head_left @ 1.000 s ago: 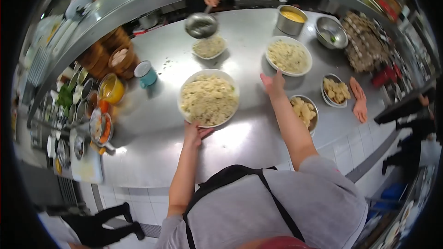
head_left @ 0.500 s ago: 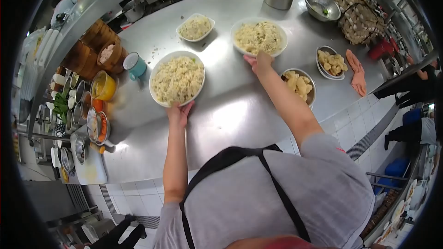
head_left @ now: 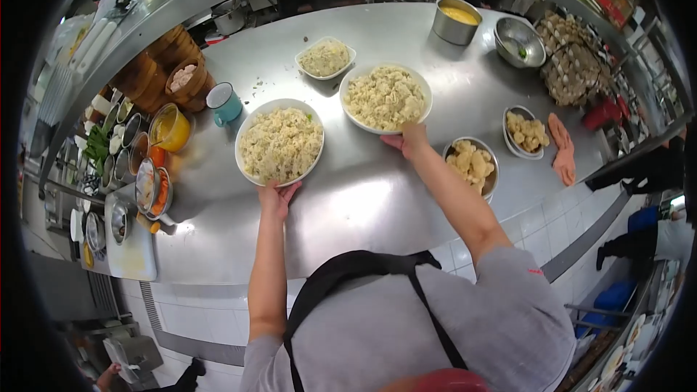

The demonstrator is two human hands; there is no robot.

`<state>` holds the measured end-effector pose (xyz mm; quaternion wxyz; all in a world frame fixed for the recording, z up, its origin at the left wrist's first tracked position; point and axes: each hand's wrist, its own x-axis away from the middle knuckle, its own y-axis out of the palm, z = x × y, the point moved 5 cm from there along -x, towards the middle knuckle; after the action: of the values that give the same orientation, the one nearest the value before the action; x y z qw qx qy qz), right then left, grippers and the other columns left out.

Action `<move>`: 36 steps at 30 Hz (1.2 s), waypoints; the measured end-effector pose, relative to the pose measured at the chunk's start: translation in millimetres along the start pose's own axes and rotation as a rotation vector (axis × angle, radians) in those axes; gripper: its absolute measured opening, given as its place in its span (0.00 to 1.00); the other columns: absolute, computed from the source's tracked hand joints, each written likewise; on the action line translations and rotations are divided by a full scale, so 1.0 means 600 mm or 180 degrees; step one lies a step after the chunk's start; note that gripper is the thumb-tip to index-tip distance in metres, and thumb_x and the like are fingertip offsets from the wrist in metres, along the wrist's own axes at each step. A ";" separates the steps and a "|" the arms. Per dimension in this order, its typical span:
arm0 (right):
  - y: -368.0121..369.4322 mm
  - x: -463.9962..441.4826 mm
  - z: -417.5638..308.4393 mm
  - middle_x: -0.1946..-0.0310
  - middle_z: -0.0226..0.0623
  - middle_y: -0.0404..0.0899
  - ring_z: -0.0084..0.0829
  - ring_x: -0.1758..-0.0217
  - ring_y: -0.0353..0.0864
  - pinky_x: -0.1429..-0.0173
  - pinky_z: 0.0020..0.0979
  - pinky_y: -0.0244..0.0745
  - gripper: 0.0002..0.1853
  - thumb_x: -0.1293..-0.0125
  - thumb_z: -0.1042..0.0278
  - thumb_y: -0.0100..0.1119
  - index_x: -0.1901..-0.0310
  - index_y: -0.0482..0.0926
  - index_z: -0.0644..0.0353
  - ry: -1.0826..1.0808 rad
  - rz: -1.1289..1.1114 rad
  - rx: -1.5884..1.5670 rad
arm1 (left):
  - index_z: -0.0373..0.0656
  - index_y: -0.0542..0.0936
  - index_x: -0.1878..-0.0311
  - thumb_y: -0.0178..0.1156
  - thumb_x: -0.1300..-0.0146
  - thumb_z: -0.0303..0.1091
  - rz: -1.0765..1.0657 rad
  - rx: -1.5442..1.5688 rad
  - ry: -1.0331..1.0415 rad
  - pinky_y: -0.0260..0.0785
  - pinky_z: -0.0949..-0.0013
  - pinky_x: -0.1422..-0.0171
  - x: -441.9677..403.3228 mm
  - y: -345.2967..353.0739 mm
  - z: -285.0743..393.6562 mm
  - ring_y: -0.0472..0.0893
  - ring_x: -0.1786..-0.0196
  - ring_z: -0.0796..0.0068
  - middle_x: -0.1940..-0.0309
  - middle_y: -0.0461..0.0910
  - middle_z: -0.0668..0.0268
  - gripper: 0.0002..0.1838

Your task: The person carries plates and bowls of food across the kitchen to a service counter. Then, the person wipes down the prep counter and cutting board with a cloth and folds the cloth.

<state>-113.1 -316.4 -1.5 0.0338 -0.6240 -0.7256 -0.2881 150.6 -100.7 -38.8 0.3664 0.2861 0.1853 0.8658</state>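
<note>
Two white bowls heaped with fried rice rest on the steel counter, one held in each hand. My left hand [head_left: 278,199] grips the near rim of the left bowl of fried rice [head_left: 280,141], thumb on top and fingers beneath. At the near edge of the right bowl of fried rice [head_left: 386,98], my right hand [head_left: 408,140] is closed on the rim, its fingers partly hidden underneath. A smaller white bowl of rice [head_left: 325,56] sits just beyond the two. Left of the left bowl stands a teal mug [head_left: 224,104].
At right are metal bowls of fried pieces [head_left: 472,165], an orange cloth [head_left: 561,149], a pot of yellow liquid [head_left: 457,20] and a steel bowl [head_left: 520,41]. Bamboo steamers [head_left: 188,83], ingredient containers and a cutting board [head_left: 132,250] line the left. An overhead shelf [head_left: 218,3] crosses the far side.
The right bowl has moved left and closer to me in my right hand, nearing the left bowl. My left hand keeps hold of its bowl. The view has shifted slightly.
</note>
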 end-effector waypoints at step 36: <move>-0.018 0.110 0.033 0.56 0.53 0.68 0.44 0.64 0.77 0.65 0.39 0.79 0.21 0.40 0.74 0.39 0.44 0.54 0.61 0.0285 0.0032 0.0369 | 0.39 0.45 0.42 0.39 0.44 0.23 0.0344 -0.0199 0.0112 0.78 0.60 0.59 0.021 0.001 0.009 0.78 0.62 0.50 0.55 0.70 0.42 0.26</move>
<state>-131.6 -249.0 4.8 0.1038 -0.6111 -0.7357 -0.2731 146.5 -90.8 -29.9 0.3246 0.2688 0.1488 0.8946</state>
